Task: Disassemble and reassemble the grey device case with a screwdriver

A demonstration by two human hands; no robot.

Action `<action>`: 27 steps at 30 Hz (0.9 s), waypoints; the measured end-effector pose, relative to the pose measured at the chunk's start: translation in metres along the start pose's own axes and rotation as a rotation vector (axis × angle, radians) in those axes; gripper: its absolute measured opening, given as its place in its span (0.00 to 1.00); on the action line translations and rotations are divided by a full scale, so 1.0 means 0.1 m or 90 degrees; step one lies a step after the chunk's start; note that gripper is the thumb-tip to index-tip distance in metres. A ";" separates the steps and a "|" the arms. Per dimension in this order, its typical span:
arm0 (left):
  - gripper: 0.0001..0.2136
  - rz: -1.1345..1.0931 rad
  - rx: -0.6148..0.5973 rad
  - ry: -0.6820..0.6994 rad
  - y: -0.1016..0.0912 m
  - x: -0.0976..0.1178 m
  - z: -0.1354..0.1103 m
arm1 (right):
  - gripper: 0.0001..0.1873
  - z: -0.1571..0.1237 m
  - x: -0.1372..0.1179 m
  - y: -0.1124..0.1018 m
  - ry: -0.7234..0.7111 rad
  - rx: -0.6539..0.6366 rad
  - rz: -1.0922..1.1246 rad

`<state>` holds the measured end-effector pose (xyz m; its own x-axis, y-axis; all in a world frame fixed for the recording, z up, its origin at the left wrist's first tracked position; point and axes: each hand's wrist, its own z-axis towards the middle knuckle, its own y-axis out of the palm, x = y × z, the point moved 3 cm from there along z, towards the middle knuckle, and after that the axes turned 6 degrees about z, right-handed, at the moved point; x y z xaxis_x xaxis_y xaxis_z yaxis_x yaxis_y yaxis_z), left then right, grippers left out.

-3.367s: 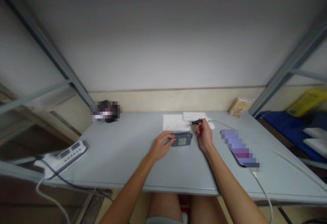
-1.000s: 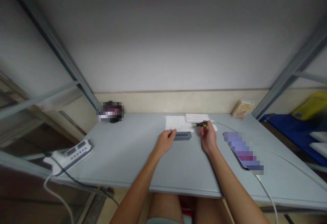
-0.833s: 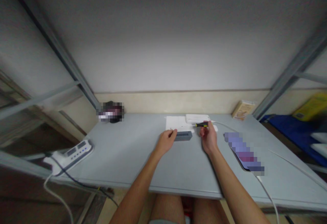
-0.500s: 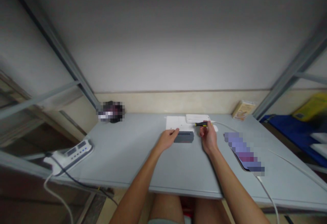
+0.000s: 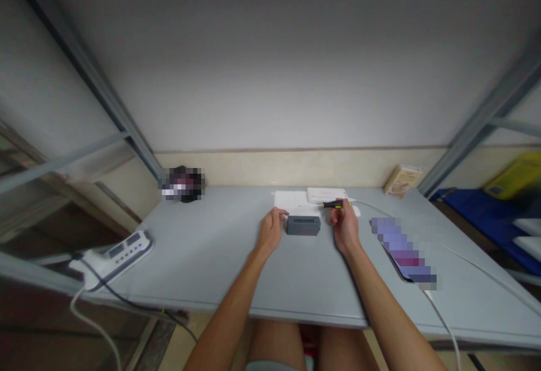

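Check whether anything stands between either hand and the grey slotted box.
Nothing visible does: the left hand is right by the left end of the grey slotted box, and only desk shows between its right end and the right hand. The screwdriver held there points left, beyond the box's far edge.

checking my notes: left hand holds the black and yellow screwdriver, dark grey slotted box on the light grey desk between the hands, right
No: the head view shows the right hand, not the left hand, holding the black and yellow screwdriver; the dark grey slotted box is on the light grey desk between the hands.
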<state>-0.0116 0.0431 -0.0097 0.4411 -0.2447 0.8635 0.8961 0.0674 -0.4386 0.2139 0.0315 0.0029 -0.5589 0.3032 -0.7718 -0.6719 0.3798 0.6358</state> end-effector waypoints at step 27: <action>0.26 0.036 0.116 0.058 -0.16 0.02 0.01 | 0.26 -0.02 -0.01 0.02 0.012 -0.005 -0.023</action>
<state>-0.0251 0.0420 -0.0003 0.4922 -0.3214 0.8090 0.8677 0.2554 -0.4264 0.2120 0.0303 0.0054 -0.5438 0.2727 -0.7937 -0.6951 0.3837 0.6080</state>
